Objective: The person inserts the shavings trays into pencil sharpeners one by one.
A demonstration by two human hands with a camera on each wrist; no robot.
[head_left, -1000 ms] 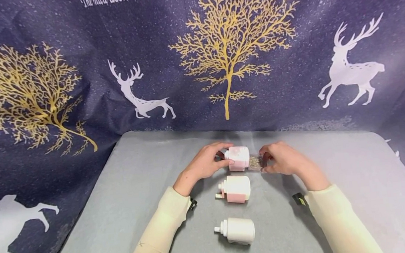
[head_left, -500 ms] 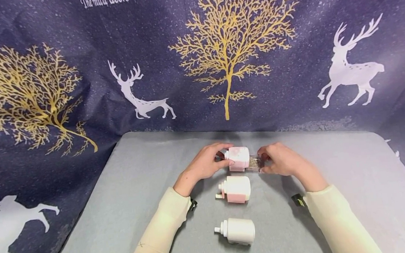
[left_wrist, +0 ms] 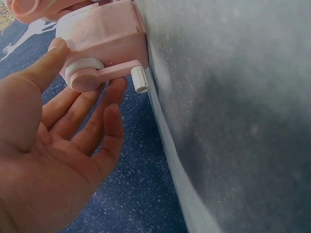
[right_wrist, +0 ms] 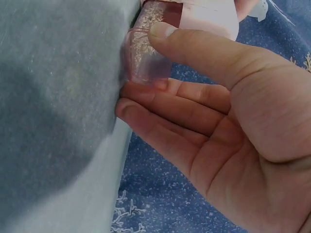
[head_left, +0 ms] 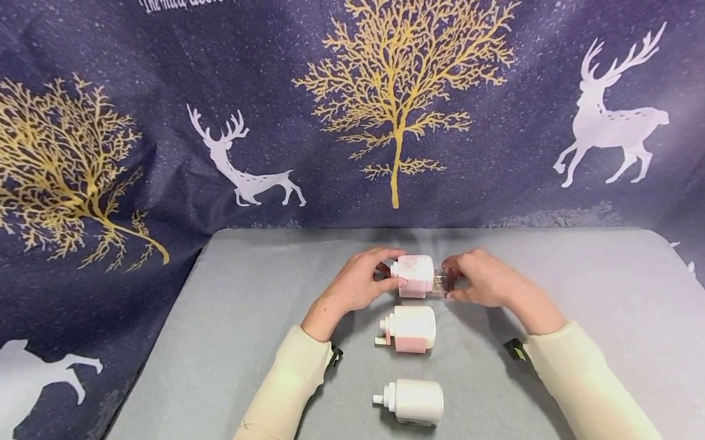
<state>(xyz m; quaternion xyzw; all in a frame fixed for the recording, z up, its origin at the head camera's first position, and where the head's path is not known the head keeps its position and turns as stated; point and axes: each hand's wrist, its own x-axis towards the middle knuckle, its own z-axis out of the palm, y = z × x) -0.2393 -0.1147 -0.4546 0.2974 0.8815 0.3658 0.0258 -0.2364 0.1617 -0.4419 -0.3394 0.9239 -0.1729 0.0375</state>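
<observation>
A pale pink hand-crank pencil sharpener (head_left: 416, 274) lies toward the back of the table. My left hand (head_left: 353, 284) grips its crank end between thumb and fingers. In the left wrist view the crank handle (left_wrist: 140, 79) points out beside those fingers. A clear shavings drawer (right_wrist: 149, 60), holding pale shavings, sticks partly out of the sharpener's other end. My right hand (head_left: 482, 280) pinches that drawer, thumb on one face and fingers on the opposite one. The drawer's inner part is hidden inside the body.
A white-and-pink pencil sharpener (head_left: 414, 328) lies just nearer to me, and an all-white one (head_left: 417, 401) lies nearer still. They sit on a grey table (head_left: 215, 372). Behind its far edge hangs a dark blue cloth (head_left: 335, 165) with deer and trees.
My right hand has moved left, sliding the clear drawer farther into the pink sharpener, so less of it shows. My left hand stays in place on the sharpener.
</observation>
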